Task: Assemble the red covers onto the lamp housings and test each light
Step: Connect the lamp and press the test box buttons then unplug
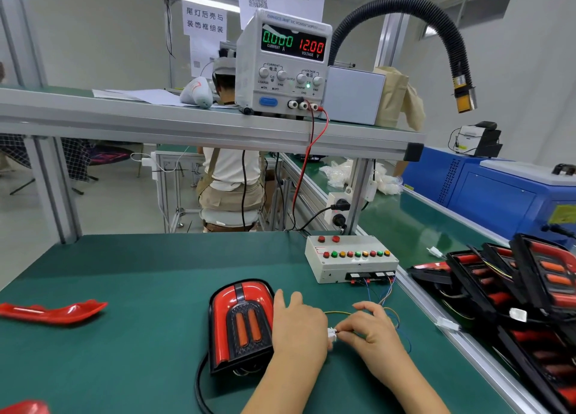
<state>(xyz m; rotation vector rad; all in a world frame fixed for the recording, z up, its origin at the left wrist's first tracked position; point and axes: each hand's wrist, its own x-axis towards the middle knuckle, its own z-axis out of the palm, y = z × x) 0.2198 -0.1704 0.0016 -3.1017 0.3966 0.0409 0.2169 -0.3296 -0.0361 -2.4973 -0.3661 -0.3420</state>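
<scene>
Green surface [140,289], near centre: lamp [240,323] lying flat, red cover fitted, two orange strips in the dark middle panel, unlit. Black cable [199,382] looping out from its near end.

Left hand [297,326] just right of the lamp, back up, two fingers [280,298] stretched forward along the lamp's edge. White connector [333,334] poking out at the thumb side; thumb hidden, so cannot tell whether gripping it or merely touching.

Right hand [371,332] facing the left, fingertips [343,335] pinched closed on the connector's other end. Thin coloured wires [389,298] running from there back to the test box [349,258], grey, with a row of red, green and yellow buttons, standing behind the hands.

Loose red cover [53,312] far left on the surface, well apart from the lamp. Stack of lamp housings [514,289] at the right, past the surface edge.

Power supply [280,61] on the upper shelf [187,124]: 0.000 current, 12.00 voltage.
</scene>
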